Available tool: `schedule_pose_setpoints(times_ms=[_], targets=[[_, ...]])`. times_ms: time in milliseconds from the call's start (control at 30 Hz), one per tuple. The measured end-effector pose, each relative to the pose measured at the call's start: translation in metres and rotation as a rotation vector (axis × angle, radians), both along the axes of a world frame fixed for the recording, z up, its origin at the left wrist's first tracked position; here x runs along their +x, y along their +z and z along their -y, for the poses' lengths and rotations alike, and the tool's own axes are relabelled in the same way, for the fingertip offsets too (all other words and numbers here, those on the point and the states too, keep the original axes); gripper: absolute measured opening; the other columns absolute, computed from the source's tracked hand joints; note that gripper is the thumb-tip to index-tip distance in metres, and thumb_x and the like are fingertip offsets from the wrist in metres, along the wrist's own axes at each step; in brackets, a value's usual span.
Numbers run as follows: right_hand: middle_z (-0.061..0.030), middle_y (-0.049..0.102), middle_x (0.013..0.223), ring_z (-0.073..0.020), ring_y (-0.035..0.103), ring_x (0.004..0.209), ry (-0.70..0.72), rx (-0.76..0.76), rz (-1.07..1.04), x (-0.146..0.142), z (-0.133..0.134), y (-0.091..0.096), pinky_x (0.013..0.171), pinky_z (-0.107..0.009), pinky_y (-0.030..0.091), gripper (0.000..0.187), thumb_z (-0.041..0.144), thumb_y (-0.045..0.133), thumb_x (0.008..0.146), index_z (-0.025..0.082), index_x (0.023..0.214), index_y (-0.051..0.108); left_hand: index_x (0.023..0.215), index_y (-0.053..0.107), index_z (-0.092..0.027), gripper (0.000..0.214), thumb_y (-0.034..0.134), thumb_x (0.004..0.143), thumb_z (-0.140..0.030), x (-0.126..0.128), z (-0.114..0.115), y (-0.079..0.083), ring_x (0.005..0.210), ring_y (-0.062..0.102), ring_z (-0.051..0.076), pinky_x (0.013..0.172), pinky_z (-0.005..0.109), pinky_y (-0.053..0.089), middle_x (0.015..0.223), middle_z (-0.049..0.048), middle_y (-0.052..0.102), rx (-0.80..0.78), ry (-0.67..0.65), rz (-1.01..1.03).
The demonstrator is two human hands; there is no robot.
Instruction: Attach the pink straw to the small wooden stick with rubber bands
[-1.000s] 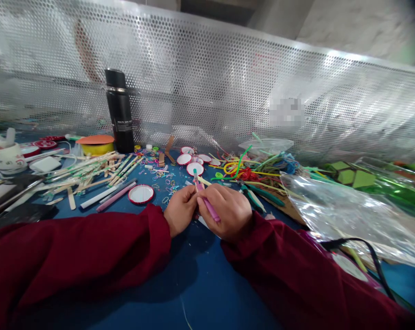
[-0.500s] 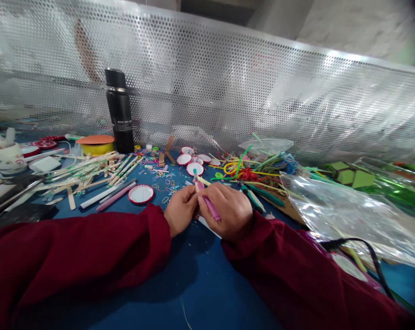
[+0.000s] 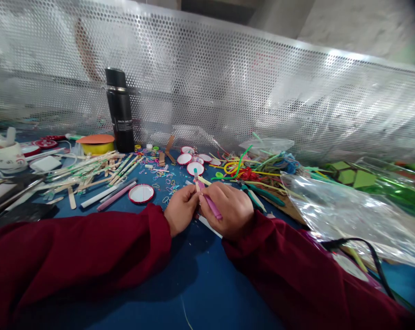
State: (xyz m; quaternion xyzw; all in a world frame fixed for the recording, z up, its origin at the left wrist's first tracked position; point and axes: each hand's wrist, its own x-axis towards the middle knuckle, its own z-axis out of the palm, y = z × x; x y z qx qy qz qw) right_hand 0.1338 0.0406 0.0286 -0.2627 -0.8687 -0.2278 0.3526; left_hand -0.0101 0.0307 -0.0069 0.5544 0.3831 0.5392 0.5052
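My right hand (image 3: 228, 208) is closed around a slim pink stick-shaped tool (image 3: 213, 207), whose kind I cannot make out. It slants up to the left, and its back end shows past my fingers. Pressed against it, my left hand (image 3: 181, 206) is closed in a pinch; what it grips is hidden. Between the fingertips a pale narrow piece with a teal tip (image 3: 195, 172) points away from me. Under my right hand lies a white strip (image 3: 209, 226). Just beyond the fingers is a white jar lid with a red rim (image 3: 195, 168).
Craft sticks (image 3: 90, 172), rolled tubes (image 3: 116, 195) and another lid (image 3: 141, 194) lie left. A black bottle (image 3: 120, 112) stands before a perforated metal screen (image 3: 207, 82). To the right are green-handled pliers (image 3: 253, 198), colored cords (image 3: 240, 169) and a clear plastic bag (image 3: 345, 211).
Almost nothing differs. My right hand and the pink tool have shifted very slightly to the right; my left hand stays in place.
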Motion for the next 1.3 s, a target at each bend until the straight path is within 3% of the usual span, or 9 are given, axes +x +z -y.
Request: schedule_pose_setpoints(times_ms=[467, 633, 800, 1300], targets=[[-0.004, 0.061, 0.074, -0.0156, 0.055, 0.07, 0.02, 0.008, 0.005, -0.0002, 0.0009, 0.0009, 0.065, -0.029, 0.038, 0.013, 0.026, 0.052, 0.089, 0.018, 0.083, 0.061, 0.077, 0.054, -0.016, 0.024, 0.055, 0.086, -0.039, -0.0003, 0.0013, 0.0025, 0.051, 0.043, 0.008, 0.047, 0.02, 0.037, 0.063, -0.0036, 0.047, 0.026, 0.008, 0.016], [-0.0032, 0.06, 0.072, -0.0158, 0.053, 0.068, -0.011, 0.02, -0.005, 0.0004, -0.0004, -0.0002, 0.064, -0.03, 0.038, 0.014, 0.027, 0.052, 0.089, 0.019, 0.08, 0.059, 0.083, 0.057, -0.017, 0.023, 0.054, 0.086, -0.039, -0.0004, 0.0016, 0.0022, 0.056, 0.049, 0.01, 0.049, 0.021, 0.041, 0.069, -0.0018, 0.053, 0.0, 0.012, -0.008], [-0.0036, 0.061, 0.073, -0.0161, 0.054, 0.069, 0.013, 0.025, 0.009, 0.0003, -0.0003, -0.0001, 0.064, -0.03, 0.037, 0.013, 0.027, 0.053, 0.089, 0.018, 0.081, 0.061, 0.076, 0.053, -0.016, 0.024, 0.057, 0.085, -0.038, 0.0001, 0.0015, 0.003, 0.052, 0.044, 0.008, 0.047, 0.02, 0.038, 0.063, -0.0034, 0.048, 0.018, 0.005, 0.028], [-0.0036, 0.06, 0.072, -0.0155, 0.054, 0.067, 0.016, 0.036, 0.011, 0.0006, -0.0005, 0.0005, 0.063, -0.029, 0.038, 0.013, 0.026, 0.052, 0.089, 0.018, 0.081, 0.06, 0.078, 0.056, -0.017, 0.026, 0.058, 0.084, -0.041, 0.0001, 0.0011, 0.0032, 0.051, 0.041, 0.008, 0.047, 0.02, 0.037, 0.062, -0.0038, 0.047, 0.022, -0.004, 0.032]])
